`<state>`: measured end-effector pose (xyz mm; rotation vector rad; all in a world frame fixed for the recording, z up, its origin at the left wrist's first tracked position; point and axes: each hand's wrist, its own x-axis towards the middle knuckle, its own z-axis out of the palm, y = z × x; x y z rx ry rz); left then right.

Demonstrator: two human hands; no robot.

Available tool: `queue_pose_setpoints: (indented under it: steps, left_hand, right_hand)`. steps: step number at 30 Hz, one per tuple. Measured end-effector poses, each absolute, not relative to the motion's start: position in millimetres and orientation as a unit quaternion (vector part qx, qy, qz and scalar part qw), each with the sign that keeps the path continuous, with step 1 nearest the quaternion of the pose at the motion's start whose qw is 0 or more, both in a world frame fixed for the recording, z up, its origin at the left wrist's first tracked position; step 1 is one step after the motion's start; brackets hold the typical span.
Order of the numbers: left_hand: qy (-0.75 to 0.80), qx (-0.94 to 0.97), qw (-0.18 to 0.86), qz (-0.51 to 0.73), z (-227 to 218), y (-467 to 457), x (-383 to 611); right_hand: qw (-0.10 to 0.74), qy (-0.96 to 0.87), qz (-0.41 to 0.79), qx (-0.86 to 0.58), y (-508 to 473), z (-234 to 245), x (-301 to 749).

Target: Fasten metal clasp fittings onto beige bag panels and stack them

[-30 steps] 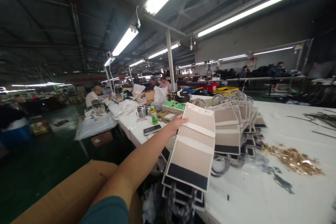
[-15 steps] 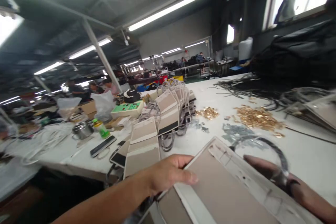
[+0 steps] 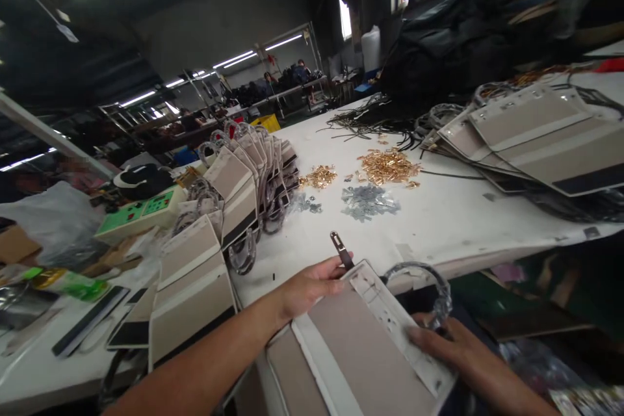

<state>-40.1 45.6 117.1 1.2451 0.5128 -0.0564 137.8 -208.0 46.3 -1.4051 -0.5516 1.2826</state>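
I hold a flat beige bag panel [image 3: 361, 344] with a white strip and a wrapped loop handle [image 3: 429, 276] at the table's near edge. My left hand [image 3: 309, 286] grips its upper left corner, fingers curled over the edge beside a small dark strap tab [image 3: 341, 250]. My right hand [image 3: 446, 344] lies on the panel's right edge below the handle, fingers pressed against it. A row of similar beige panels [image 3: 234, 195] stands leaning on the white table [image 3: 439, 221] to the left, and another one [image 3: 192, 296] lies nearest my left arm.
Piles of gold fittings [image 3: 387, 166] and grey metal pieces [image 3: 368, 200] lie mid-table. More panels [image 3: 541, 133] are stacked at the right, dark cords [image 3: 361, 123] behind them. A green control box [image 3: 141, 211], a bottle [image 3: 68, 283] and plastic bags sit at the left. People work at far benches.
My view swung right and down from the hall to the table. My left hand left the leaning stack and now holds a panel near me; my right hand came onto it.
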Motion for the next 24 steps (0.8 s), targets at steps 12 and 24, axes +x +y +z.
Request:
queue_pose_setpoints:
  steps: [12,24]
  left_hand:
    - [0.335,0.765,0.549,0.033,45.9,58.5,16.6]
    - [0.327,0.902,0.155,0.237,7.5,-18.6,-6.9]
  right_hand:
    - [0.539,-0.132,0.545,-0.629,-176.1,-7.2,143.1]
    - [0.462,-0.142,0.549,-0.681,-188.5,-13.8,158.5]
